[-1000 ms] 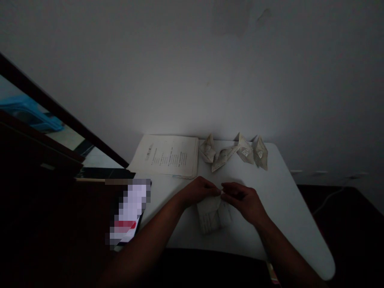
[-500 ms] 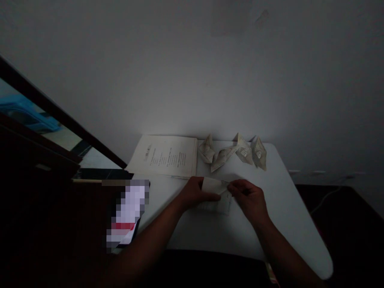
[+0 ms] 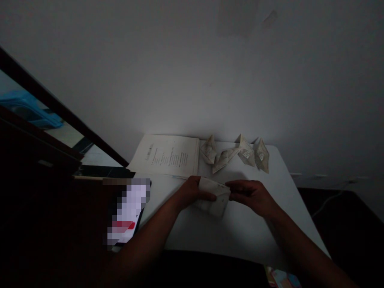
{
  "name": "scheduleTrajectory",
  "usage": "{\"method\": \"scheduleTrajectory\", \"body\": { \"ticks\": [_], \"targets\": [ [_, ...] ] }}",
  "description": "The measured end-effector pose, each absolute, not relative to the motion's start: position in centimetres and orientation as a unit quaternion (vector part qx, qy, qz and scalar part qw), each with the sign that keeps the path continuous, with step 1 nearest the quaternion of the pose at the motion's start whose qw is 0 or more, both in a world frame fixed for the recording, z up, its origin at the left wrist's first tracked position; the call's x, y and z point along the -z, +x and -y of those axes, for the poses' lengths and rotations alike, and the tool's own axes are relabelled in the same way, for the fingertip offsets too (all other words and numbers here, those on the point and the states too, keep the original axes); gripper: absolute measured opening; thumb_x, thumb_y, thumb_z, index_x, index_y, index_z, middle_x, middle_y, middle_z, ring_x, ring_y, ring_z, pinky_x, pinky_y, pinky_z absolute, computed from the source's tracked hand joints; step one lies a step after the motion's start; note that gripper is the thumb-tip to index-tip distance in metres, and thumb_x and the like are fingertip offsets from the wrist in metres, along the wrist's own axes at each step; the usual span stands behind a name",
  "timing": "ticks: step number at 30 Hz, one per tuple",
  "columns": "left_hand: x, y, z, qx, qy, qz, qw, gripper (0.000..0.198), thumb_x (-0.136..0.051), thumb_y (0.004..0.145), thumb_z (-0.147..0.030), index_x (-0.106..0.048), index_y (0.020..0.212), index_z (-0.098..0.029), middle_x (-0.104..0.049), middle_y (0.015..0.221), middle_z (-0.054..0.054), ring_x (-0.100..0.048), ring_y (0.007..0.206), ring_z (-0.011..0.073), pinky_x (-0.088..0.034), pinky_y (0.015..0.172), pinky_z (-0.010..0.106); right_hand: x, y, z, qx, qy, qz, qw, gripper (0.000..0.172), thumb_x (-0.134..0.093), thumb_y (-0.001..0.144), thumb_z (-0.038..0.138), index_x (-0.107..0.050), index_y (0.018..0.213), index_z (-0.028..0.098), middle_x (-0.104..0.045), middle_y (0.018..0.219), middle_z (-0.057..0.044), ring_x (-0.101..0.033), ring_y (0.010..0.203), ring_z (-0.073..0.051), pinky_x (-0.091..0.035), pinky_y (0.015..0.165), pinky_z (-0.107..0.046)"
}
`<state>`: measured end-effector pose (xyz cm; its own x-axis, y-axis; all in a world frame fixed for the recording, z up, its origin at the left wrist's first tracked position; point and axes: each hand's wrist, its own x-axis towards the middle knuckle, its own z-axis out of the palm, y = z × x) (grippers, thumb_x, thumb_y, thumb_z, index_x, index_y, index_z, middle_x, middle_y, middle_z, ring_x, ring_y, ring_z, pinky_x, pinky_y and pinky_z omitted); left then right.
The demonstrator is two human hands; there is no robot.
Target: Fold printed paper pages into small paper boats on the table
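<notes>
A folded sheet of printed paper (image 3: 214,206) is held just above the white table, its upper flap bent over. My left hand (image 3: 192,194) grips it from the left, the thumb lying across the front. At its right edge, my right hand (image 3: 249,196) has thumb and fingertips closed on the corner. Beyond the hands stand several folded paper boats, among them a left one (image 3: 209,150), a tilted one (image 3: 225,159) and a right one (image 3: 262,155).
An open book (image 3: 168,156) with printed text lies at the table's back left, by the wall. A phone (image 3: 130,212) with a blurred-out screen lies at the left edge of the white table (image 3: 192,236). A dark-framed opening (image 3: 60,114) is at left.
The right fingers have shifted from the upper flap to the paper's right edge. The flap now lies flatter and the sheet is slightly turned. The camera view has shifted a little.
</notes>
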<state>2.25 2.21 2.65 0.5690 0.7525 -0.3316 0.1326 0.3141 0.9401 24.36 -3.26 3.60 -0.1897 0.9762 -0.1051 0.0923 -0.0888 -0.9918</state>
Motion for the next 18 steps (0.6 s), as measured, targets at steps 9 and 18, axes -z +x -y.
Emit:
{"method": "scheduleTrajectory", "body": {
  "ticks": [9,18],
  "targets": [
    [-2.7,2.4,-2.1,-0.203,0.557,-0.435,0.677,0.037,-0.082,0.047,-0.026,-0.067,0.076,-0.010,-0.064,0.069,0.003,-0.056,0.061,0.0133,-0.043,0.057,0.024,-1.6,24.0,3.6,-0.589,-0.471,0.476,0.452,0.027,-0.078,0.062,0.027,-0.073,0.088,0.018,-0.073,0.070,-0.004,-0.068,0.062,-0.017,-0.057,0.061,-0.029],
    [-2.6,2.5,-1.7,-0.194,0.586,-0.448,0.647,0.036,-0.082,0.048,-0.034,-0.068,0.071,-0.010,-0.061,0.064,0.001,-0.053,0.056,0.0120,-0.040,0.052,0.023,-1.1,24.0,3.6,-0.574,-0.473,0.496,0.447,0.025,-0.079,0.062,0.029,-0.074,0.083,0.016,-0.072,0.068,-0.006,-0.067,0.061,-0.017,-0.056,0.059,-0.028]
  ]
}}
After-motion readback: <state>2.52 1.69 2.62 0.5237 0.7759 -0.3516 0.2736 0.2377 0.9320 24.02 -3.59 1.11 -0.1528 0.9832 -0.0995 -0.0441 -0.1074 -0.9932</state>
